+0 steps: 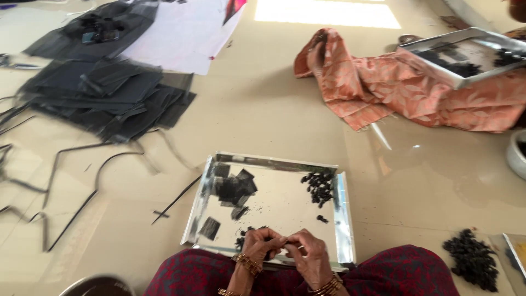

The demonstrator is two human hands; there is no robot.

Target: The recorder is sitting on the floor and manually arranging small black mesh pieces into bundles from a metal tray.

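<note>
Both hands meet over the near edge of a steel tray (342, 208). Left hand (260, 244) and right hand (307, 255) are curled, fingertips pinched together around something too small to make out; whether each truly grips it I cannot tell. Bangles sit on both wrists.

That tray rests on the floor just before the person's dark red lap (405, 271). Inside it lie square black pieces (234, 186) at the left, a heap of small black bits (319, 185) at the far right corner, one stray bit (322, 218) nearer, and a few more beside the left hand.

On the floor to the right sits a black pile (472, 265) of similar bits. Farther off, a second tray (466, 55) holding dark bits rests on peach patterned cloth (383, 90). At the left are stacked dark sheets (109, 96), thin black strips (71, 219) and white paper (186, 38).
</note>
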